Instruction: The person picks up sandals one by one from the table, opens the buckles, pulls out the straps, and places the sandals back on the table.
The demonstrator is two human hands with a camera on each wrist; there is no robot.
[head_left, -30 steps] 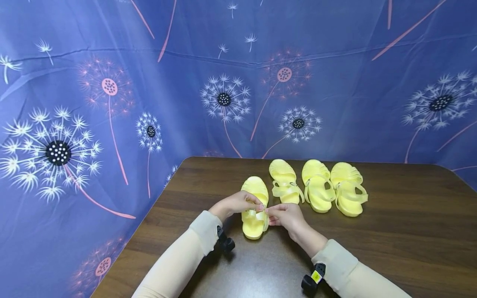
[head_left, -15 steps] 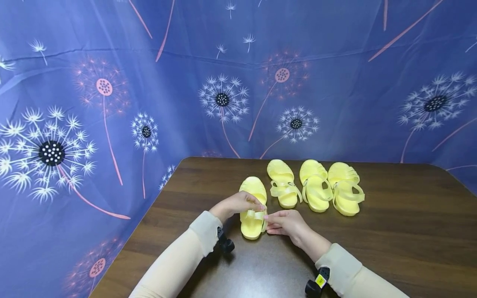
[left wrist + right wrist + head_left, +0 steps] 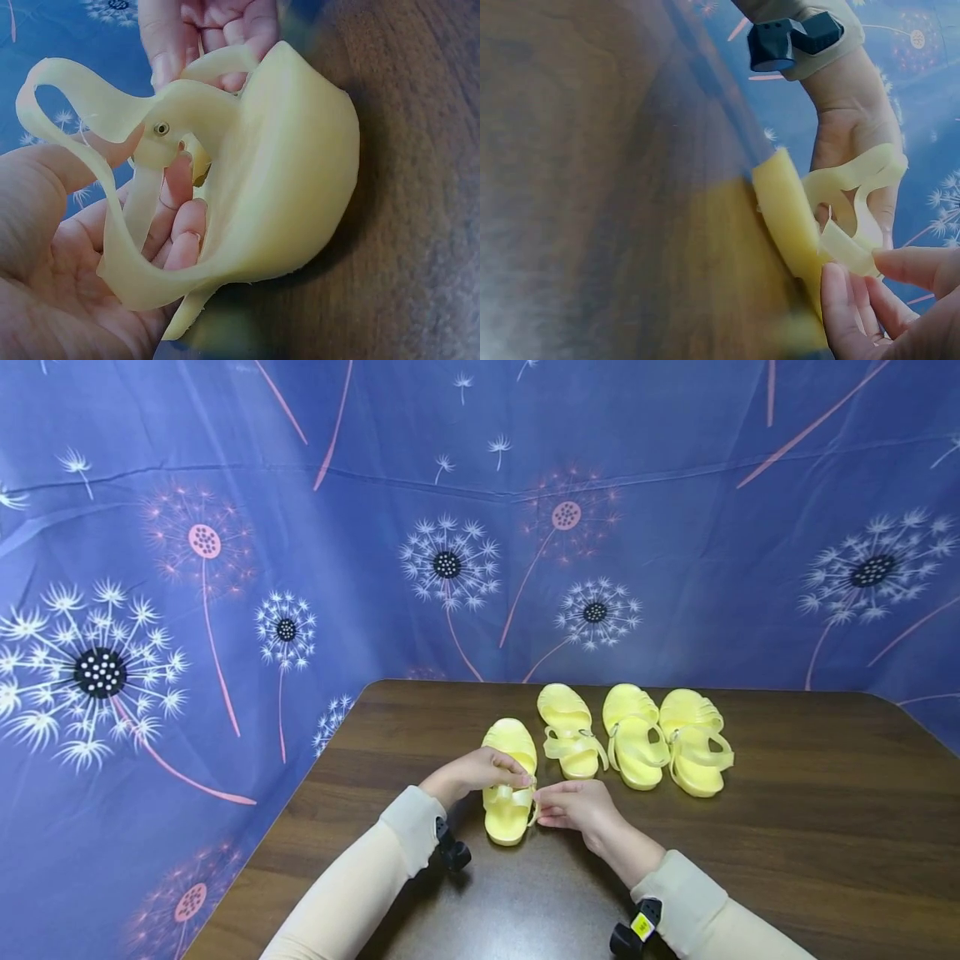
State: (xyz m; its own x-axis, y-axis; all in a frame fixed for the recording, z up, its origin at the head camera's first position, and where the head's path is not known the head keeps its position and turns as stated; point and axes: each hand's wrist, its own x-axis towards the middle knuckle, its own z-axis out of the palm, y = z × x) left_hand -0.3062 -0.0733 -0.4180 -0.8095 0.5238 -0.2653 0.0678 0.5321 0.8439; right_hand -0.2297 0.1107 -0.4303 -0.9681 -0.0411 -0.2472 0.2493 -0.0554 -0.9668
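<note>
A yellow sandal (image 3: 506, 828) stands at the left of the group, toe pointing away from me. My left hand (image 3: 480, 771) reaches over it from the left and pinches its strap beside a small metal stud (image 3: 161, 129), fingers under the strap. From the right, my right hand (image 3: 583, 808) pinches the side strap (image 3: 847, 251) between thumb and fingertips, low beside the sole. A loose strap loop (image 3: 97, 112) stands up above the heel. The pinched strap end is partly hidden by the fingers.
Three more yellow sandals stand in a row behind and to the right: a near one (image 3: 577, 766), a middle one (image 3: 641, 774) and a far right one (image 3: 697, 781). The brown wooden table (image 3: 825, 827) meets a blue dandelion-print cloth (image 3: 675, 527) at its back edge.
The right fingertips have slid slightly down along the strap, away from the left fingertips. The left hand keeps its place on the sandal. The head view has shifted slightly.
</note>
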